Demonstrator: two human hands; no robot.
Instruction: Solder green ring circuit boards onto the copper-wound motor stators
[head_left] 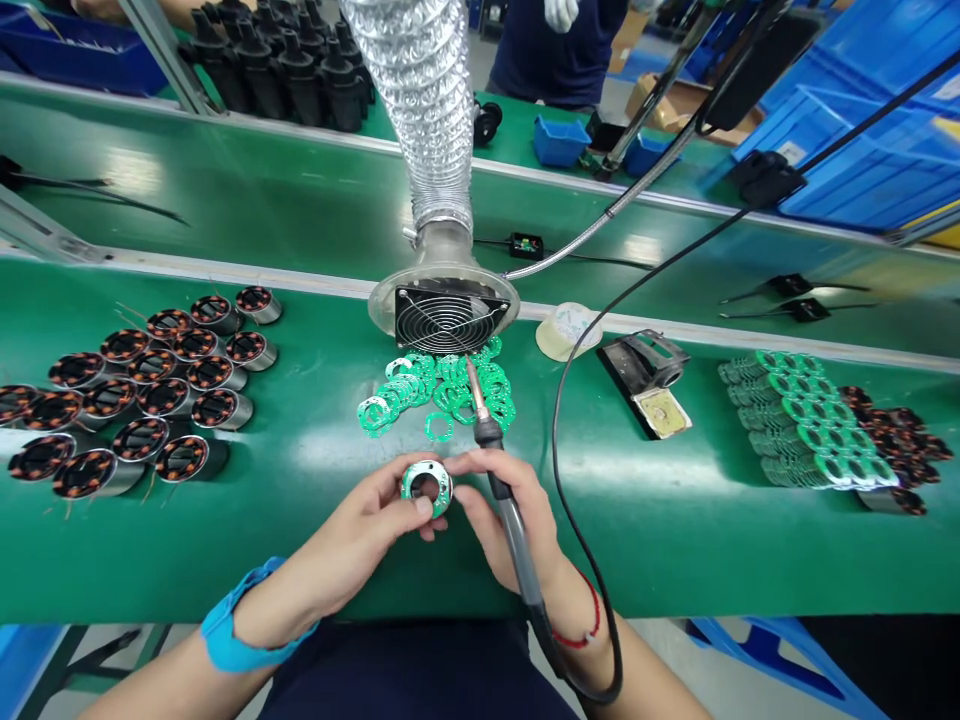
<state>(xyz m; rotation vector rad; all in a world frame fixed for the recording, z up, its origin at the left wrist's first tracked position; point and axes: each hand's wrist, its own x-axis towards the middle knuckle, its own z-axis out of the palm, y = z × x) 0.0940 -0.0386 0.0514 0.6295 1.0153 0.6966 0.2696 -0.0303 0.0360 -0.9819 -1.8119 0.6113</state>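
My left hand is closed on a ring-shaped circuit board, green and white, its face tilted up towards me. Whether the board sits on another part is hard to make out behind the fingers. A soldering iron lies in my right hand, its metal tip pointing away from me, over loose green ring boards. The right index finger and thumb reach to the right edge of the held board. Just beyond the iron's tip stands a round fume extractor fan.
Copper-wound motor stators stand in rows at left. At right are an iron stand with a yellow sponge, a tape roll, and stacked ring boards beside more stators. The iron's black cord loops across the bench. Another person stands opposite.
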